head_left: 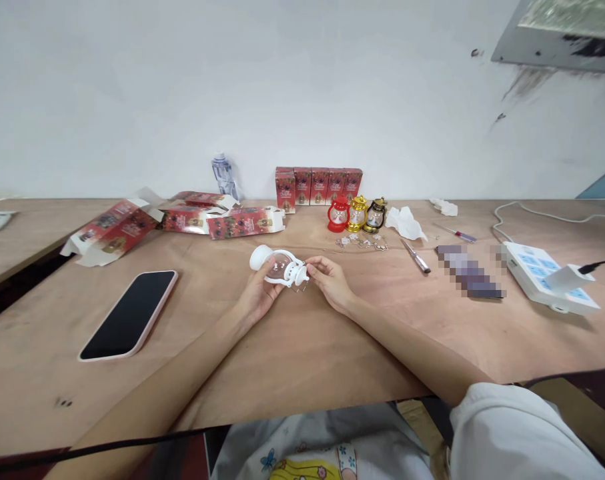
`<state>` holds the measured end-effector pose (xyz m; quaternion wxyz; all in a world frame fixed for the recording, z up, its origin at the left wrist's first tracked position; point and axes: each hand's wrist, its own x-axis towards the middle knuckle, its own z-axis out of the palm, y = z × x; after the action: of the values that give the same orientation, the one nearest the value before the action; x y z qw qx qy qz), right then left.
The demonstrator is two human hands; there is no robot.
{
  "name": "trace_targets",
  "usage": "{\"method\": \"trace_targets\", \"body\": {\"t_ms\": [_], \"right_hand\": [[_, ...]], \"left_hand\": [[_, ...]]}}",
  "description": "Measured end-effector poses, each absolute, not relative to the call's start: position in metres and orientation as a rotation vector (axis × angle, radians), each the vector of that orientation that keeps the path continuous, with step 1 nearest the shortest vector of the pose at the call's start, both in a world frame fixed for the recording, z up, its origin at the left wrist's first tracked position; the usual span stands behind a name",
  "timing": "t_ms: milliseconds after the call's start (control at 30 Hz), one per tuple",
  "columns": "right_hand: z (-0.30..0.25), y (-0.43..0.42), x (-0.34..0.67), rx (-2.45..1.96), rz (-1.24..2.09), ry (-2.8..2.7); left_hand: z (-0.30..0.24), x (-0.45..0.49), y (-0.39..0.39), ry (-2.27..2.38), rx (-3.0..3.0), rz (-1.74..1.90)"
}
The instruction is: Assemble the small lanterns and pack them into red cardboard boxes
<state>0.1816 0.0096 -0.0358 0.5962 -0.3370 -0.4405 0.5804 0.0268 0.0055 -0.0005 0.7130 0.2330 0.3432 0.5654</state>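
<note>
Against the pale wall (182, 100) stood a wide wooden table (292, 367), the largest things at the station. Next in size: opened red cartons (247, 223) sprawled at the left rear, flaps out. A white power strip (527, 267) lay at the far right, a pink-edged phone (129, 317) at the near left. Both hands worked low over the table's middle. Left hand (257, 295): wrapped round the body of a white lantern (286, 267), which lay tilted sideways in its grasp, base to the left. Right hand (331, 285): thumb and fingers pinched at the lantern's capped end; whether a small part sat between them, I could not tell. Upright red boxes (319, 187) lined the wall, shut as far as I could see. Before them, side by side, stood a red lantern (338, 217), a gold lantern (357, 215) and a black lantern (375, 218); set aside, I judged, though whether finished was unclear. The white one I put at partway: base, globe and cap together, a thin wire (301, 288) showing loosely below the cap. Smallest of all, metal pieces (365, 241) lay scattered in front of the standing trio, apparently unused.
</note>
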Motion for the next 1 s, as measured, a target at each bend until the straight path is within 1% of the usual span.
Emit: {"method": "trace_targets", "body": {"t_ms": [133, 400, 533, 700, 767, 833, 1000], "right_hand": [[-0.0367, 0.0094, 0.1799, -0.774, 1.360, -1.042], [-0.0372, 0.0113, 0.1772, -0.766, 1.243, -1.100], [-0.0373, 0.0110, 0.1786, -0.817, 1.126, -1.185], [-0.0373, 0.0066, 0.1796, -0.976, 0.880, -1.344], [-0.0375, 0.0054, 0.1790, -1.003, 0.843, -1.359], [-0.0384, 0.0058, 0.1781, -1.003, 0.873, -1.336], [-0.0441, 0.0115, 0.1775, -0.961, 1.083, -1.256]], "left_hand": [[0.0011, 0.0267, 0.0045, 0.725, 0.493, 1.268], [0.0020, 0.0291, 0.0032, 0.642, 0.544, 1.249], [0.0010, 0.0292, 0.0035, 0.685, 0.555, 1.281], [0.0010, 0.0277, 0.0046, 0.691, 0.697, 1.387], [0.0015, 0.0271, 0.0053, 0.685, 0.722, 1.404], [0.0021, 0.0266, 0.0061, 0.691, 0.706, 1.409], [0.0046, 0.0249, 0.0073, 0.699, 0.660, 1.422]]}}
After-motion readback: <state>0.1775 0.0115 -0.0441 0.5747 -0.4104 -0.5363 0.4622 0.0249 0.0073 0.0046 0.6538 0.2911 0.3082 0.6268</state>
